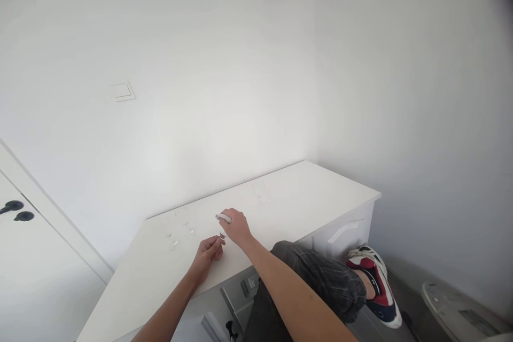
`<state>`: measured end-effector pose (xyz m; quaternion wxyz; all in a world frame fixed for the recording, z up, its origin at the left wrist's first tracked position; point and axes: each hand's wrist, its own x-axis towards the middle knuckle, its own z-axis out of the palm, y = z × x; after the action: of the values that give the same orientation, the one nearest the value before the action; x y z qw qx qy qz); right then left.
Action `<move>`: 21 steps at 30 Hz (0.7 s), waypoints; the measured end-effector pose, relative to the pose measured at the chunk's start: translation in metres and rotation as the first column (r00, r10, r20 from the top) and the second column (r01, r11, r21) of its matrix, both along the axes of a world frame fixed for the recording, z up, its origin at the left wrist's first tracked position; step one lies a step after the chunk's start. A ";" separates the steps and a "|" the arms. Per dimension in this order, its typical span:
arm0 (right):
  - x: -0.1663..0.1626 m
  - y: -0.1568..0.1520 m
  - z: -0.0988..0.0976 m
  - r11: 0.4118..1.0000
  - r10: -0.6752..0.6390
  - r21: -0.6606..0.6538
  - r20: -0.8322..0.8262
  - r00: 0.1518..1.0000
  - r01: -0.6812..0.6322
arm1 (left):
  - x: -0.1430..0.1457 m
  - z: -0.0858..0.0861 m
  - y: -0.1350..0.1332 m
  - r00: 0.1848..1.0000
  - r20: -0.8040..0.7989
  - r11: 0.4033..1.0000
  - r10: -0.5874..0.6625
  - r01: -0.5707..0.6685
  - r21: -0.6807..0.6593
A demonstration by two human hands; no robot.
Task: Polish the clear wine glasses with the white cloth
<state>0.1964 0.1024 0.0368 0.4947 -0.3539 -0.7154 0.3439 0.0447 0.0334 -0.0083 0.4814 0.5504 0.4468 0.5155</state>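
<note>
My left hand (209, 251) is over the white cabinet top, thumb and fingers pinched on a small shiny piece (222, 235) too small to name. Just above and to the right, my right hand (237, 224) is closed around a short white stick-like object (223, 218), whose kind I cannot make out. One end of it pokes out to the left of the fingers. The two hands are close together but apart.
Several small clear pieces (173, 243) lie left of my hands on the cabinet top (312, 187), with more clear pieces (262, 192) farther back. My bent leg (316, 272) is against the cabinet front. Walls border its back; a door handle (14, 206) is at left.
</note>
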 end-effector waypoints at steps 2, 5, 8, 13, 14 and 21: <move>0.000 0.004 0.001 0.964 0.078 -0.232 -0.225 0.971 -0.131 | 0.000 0.003 -0.001 1.000 0.004 1.000 -0.007 0.007 -0.014; -0.003 0.011 -0.001 0.859 0.122 -0.403 -0.439 0.890 -0.316 | -0.002 0.004 -0.002 0.999 0.050 1.000 -0.015 0.016 -0.020; -0.008 0.014 -0.004 0.741 0.128 -0.475 -0.593 0.795 -0.474 | -0.003 0.004 -0.002 0.996 0.090 1.000 0.001 -0.002 0.010; -0.008 0.004 0.000 0.797 0.233 -0.320 -0.620 0.749 -0.513 | 0.001 0.004 -0.001 0.991 0.101 0.995 0.091 -0.094 0.024; -0.005 0.000 0.002 0.855 0.276 -0.244 -0.533 0.800 -0.457 | 0.001 0.004 0.000 0.988 0.111 0.993 0.112 -0.114 0.016; 0.009 -0.023 0.011 0.871 0.089 0.453 0.234 0.968 -0.189 | 0.001 0.001 0.000 0.984 0.128 0.992 0.124 -0.127 0.019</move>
<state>0.2053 0.0798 0.0477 0.4631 -0.2037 -0.8484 0.1557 0.0458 0.0335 -0.0069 0.4679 0.4937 0.4421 0.5847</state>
